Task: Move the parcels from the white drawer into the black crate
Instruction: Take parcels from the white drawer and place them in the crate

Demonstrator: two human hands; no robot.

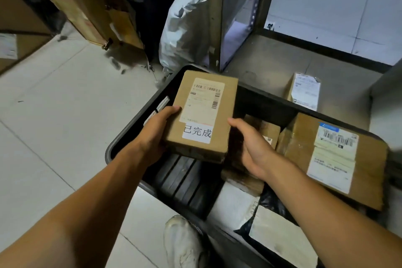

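Cardboard parcel [204, 113], label up, held between both our hands above the black crate [121, 137], over its far-left corner. Left hand [156, 130] grips the left long edge, fingers curled over the top; right hand [250, 146] cups the near-right corner, thumb on the upper face. Long axis of the parcel runs away from us, tilted slightly right. Bare ribbed crate floor lies directly below and toward us; other parcels [335, 156] fill the right side. We judge the coming move is straight down; the left hand sits nearer the open spot.
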